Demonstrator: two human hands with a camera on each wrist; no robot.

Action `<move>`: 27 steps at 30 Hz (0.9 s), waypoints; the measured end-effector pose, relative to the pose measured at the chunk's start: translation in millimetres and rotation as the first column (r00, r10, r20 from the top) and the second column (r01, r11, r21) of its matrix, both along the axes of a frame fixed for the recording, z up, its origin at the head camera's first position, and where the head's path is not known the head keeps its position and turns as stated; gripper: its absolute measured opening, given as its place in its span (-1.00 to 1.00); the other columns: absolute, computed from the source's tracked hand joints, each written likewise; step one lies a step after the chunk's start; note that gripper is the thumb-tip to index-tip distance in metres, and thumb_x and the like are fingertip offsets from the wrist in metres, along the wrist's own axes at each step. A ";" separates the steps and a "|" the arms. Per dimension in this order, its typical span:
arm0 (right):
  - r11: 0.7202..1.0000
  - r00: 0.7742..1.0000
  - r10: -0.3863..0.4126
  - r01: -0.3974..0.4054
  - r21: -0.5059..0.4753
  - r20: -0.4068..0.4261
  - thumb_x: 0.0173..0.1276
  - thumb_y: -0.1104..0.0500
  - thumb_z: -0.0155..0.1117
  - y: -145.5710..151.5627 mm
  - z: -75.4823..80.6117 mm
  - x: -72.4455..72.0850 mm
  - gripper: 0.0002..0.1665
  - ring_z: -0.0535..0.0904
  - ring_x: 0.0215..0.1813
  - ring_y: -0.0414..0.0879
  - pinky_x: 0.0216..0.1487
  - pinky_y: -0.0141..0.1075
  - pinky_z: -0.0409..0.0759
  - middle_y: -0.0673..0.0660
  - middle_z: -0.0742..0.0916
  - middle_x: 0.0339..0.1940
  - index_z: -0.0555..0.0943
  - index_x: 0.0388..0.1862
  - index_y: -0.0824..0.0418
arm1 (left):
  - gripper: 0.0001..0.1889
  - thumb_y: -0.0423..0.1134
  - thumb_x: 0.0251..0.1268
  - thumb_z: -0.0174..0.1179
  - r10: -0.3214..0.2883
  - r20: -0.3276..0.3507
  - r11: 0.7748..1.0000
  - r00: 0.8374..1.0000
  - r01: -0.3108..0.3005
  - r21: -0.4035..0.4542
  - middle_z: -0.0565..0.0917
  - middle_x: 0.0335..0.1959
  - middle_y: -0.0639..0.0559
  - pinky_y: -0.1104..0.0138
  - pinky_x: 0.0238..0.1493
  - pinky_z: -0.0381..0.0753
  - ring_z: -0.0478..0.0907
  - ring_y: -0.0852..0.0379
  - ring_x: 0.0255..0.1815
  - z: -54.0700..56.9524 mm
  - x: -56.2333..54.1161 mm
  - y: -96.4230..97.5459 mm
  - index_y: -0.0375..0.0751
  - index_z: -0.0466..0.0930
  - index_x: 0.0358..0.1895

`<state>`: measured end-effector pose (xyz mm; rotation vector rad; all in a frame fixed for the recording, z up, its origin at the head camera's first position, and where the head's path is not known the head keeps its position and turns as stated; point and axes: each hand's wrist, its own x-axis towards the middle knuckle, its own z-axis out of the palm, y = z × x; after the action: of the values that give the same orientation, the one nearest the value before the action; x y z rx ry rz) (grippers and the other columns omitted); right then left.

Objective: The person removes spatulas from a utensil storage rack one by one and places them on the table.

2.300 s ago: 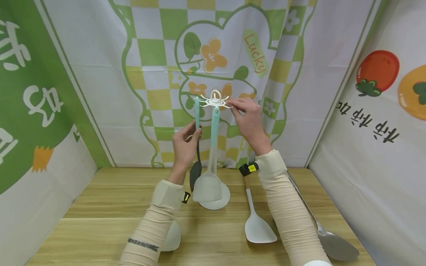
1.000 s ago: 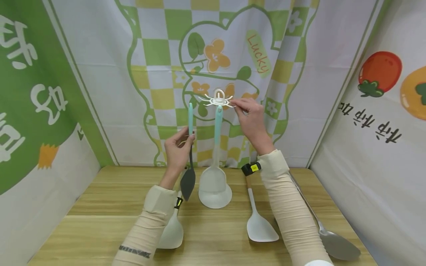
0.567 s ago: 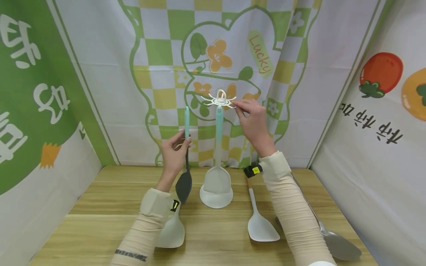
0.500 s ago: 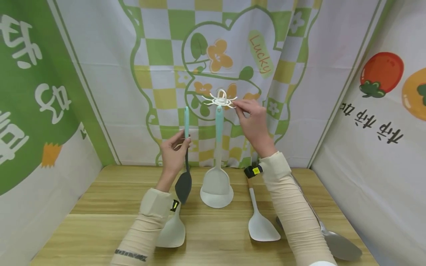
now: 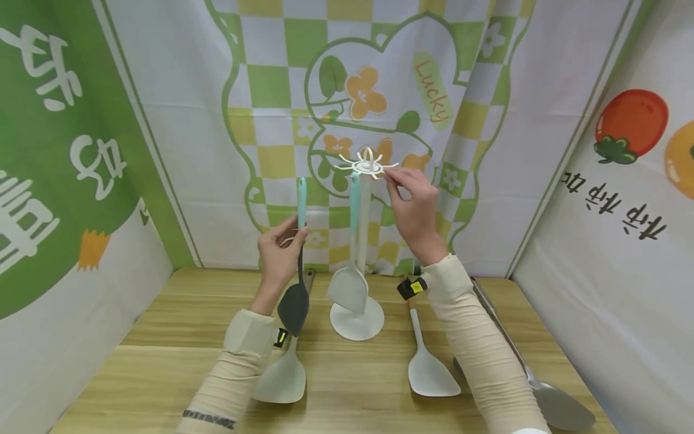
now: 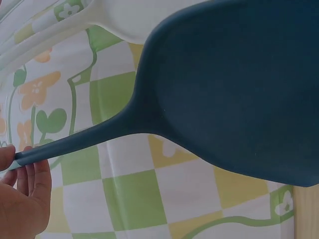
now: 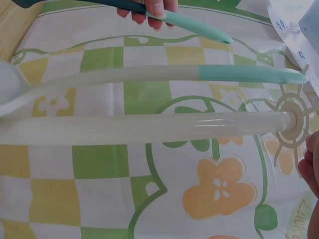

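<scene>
In the head view, my left hand (image 5: pixel 278 253) grips a dark spatula (image 5: pixel 293 308) by its mint handle, blade downward, left of a white utensil stand (image 5: pixel 374 325) and apart from it. My right hand (image 5: pixel 414 208) pinches an arm of the stand's hook ring at the top. From a hook hangs a pale spatula (image 5: pixel 349 289) with a mint handle, left of the pole. The left wrist view shows the dark blade large, with fingers (image 6: pixel 42 181) round the handle end. At the right wrist view's edge, fingertips (image 7: pixel 308 164) meet the hook ring (image 7: pixel 292 121).
On the wooden table (image 5: pixel 162 325) lie a pale spatula (image 5: pixel 284 380) at left, a white spatula (image 5: pixel 431 374) with a wooden handle at right, and a metal spatula (image 5: pixel 561 407) partly behind the right forearm. A patterned curtain (image 5: pixel 271 84) hangs behind.
My left hand has moved left and down from the hook ring with the dark spatula. The ring has turned, and the hanging spatula has swung from in front of the pole to its left.
</scene>
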<state>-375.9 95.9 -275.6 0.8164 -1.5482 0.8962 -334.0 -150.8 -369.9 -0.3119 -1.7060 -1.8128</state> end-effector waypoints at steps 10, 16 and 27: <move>0.993 0.993 0.108 -0.105 0.047 -0.058 0.19 0.44 0.51 2.0 2.9 3.8 -0.68 0.70 -0.21 0.14 -0.04 -0.29 0.64 0.25 0.83 -0.18 0.76 -0.04 0.40 | -0.64 -0.53 0.32 0.29 0.027 0.005 1.000 1.000 -0.027 -0.016 0.68 -0.07 -0.46 0.51 -0.20 0.72 0.68 0.29 -0.24 7.8 16.4 -1.7 -0.48 0.62 0.18; 0.977 0.978 0.188 -0.178 0.115 -0.089 0.07 0.60 0.46 3.8 5.2 5.5 -0.54 0.65 -0.11 0.18 0.06 -0.20 0.56 0.28 0.82 -0.13 0.74 0.00 0.42 | -0.66 -0.48 0.32 0.32 0.057 -0.026 0.998 0.998 -0.058 -0.030 0.69 -0.08 -0.46 0.53 -0.26 0.71 0.67 0.36 -0.27 -10.9 3.2 -10.9 -0.41 0.66 0.16; 0.979 0.994 0.047 -0.065 0.194 0.098 0.18 0.56 0.36 21.9 15.3 -0.6 -0.44 0.52 0.31 0.26 0.35 -0.06 0.49 0.38 0.67 0.24 0.62 0.21 0.46 | -0.64 -0.54 0.33 0.27 0.063 0.020 0.997 0.998 -0.062 -0.054 0.67 -0.02 -0.51 0.55 -0.26 0.70 0.66 0.23 -0.22 -5.6 12.4 -15.8 -0.49 0.61 0.19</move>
<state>-376.5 117.8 -260.3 0.9754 -1.7226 0.8400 -321.5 -166.6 -375.5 -0.2585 -1.7622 -1.7339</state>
